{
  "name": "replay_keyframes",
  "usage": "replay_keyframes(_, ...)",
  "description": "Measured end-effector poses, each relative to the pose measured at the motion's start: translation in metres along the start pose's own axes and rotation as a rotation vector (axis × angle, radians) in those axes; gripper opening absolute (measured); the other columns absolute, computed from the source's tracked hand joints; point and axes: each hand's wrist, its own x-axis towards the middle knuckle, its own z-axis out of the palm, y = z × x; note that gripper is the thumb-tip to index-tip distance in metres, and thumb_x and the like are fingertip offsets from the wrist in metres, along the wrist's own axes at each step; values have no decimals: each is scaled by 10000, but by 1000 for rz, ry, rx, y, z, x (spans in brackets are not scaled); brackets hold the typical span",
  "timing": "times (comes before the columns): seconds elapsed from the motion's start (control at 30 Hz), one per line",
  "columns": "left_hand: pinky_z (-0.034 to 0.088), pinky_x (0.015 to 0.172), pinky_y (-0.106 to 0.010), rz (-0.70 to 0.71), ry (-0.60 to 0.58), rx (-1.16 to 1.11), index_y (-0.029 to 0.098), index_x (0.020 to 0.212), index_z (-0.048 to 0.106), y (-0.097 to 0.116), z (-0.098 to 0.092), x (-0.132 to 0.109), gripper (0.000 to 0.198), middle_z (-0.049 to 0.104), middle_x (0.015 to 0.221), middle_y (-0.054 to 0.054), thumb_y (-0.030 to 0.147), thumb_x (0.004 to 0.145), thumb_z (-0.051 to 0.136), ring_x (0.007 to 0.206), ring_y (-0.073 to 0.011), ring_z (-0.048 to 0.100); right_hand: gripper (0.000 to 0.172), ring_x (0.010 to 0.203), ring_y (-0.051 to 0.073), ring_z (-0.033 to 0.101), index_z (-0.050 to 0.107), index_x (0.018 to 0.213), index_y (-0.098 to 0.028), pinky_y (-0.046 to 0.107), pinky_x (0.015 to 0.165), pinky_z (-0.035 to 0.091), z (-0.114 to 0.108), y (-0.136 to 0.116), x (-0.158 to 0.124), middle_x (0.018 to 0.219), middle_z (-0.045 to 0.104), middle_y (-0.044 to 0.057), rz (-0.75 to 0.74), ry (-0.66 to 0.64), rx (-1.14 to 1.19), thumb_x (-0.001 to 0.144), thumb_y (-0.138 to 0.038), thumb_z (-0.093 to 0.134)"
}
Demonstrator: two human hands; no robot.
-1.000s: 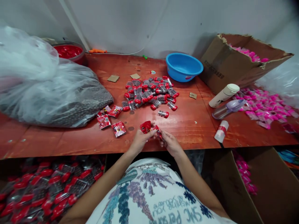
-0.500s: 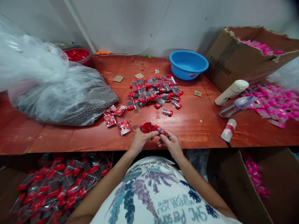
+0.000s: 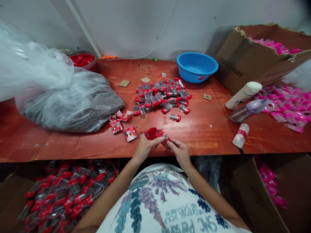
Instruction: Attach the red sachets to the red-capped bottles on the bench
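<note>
Close to the table's front edge, my left hand pinches red printed labels, some of them folded up between its fingers and thumb. My right hand grips the right end of a red label with a barcode, its fingers closed. Whether a bottle sits inside that label is hidden by the fingers. Left of my hands lie several stacks of red printed labels. Beyond them is a heap of small clear bottles with red caps and dark contents. One such bottle lies apart, nearer my hands.
A large clear plastic bag of dark pieces fills the left side. At the back are a red tub and a blue basin. Drinking bottles, a cardboard box and pink-capped packs stand right. Open boxes sit below the table.
The barcoded label has tilted and shifted slightly left between my hands, its right end lower. The whole view has shifted a little; the heap and stacks look the same.
</note>
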Motion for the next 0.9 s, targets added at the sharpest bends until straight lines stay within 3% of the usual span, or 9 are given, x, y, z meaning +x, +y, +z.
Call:
replay_keyframes(0.13, 359, 435, -207, -8, 0, -6, 129, 885, 714, 1, 4, -3, 312, 647, 632, -5, 249, 608, 796, 438, -70, 463, 214, 727, 172, 624, 741, 973, -250, 325, 649, 563, 4, 3, -5, 861, 671, 19, 1, 23, 27, 839, -348, 606)
replay_keyframes(0.27, 341, 384, -190, 4, 132, -160, 135, 890, 701, -4, 13, -6, 322, 640, 627, 6, 242, 600, 792, 400, -49, 425, 221, 668, 170, 618, 743, 985, -255, 342, 651, 552, 11, 6, -12, 825, 682, 18, 0, 64, 52, 847, -348, 598)
replay_keyframes(0.37, 300, 345, -157, -11, 211, -270, 132, 917, 694, -5, 18, -7, 359, 543, 534, 50, 233, 587, 793, 374, -26, 352, 221, 708, 175, 617, 735, 1007, -262, 329, 679, 531, 12, 4, -15, 824, 672, 20, -89, 43, -38, 864, -323, 579)
replay_keyframes(0.5, 277, 342, -139, -37, 158, -314, 140, 1010, 667, 1, 16, -6, 416, 478, 530, 72, 236, 619, 775, 385, -20, 326, 260, 818, 175, 602, 696, 1089, -253, 308, 771, 496, 10, 1, -12, 890, 652, 21, -156, -64, -125, 844, -285, 614)
replay_keyframes(0.63, 278, 362, -152, -30, 88, -221, 167, 1123, 616, 7, 12, -7, 523, 519, 584, 64, 224, 627, 773, 401, -28, 353, 266, 805, 150, 601, 665, 1099, -245, 282, 764, 499, 11, 4, -10, 896, 646, 2, -65, -84, -7, 838, -275, 623)
replay_keyframes(0.77, 267, 382, -154, -48, 103, -71, 170, 1181, 582, 6, 11, -9, 636, 553, 602, 57, 184, 584, 800, 416, -31, 376, 295, 824, 147, 628, 612, 1105, -252, 279, 772, 518, 14, 13, -12, 923, 667, -5, -18, -64, 108, 813, -264, 653)
replay_keyframes(0.9, 433, 544, -189, -86, 96, -42, 156, 1164, 590, 5, 13, -8, 641, 648, 757, -3, 171, 560, 805, 580, -87, 549, 343, 931, 169, 635, 561, 1159, -248, 314, 848, 514, 15, 23, -16, 1060, 663, 32, -57, -25, 68, 825, -253, 638)
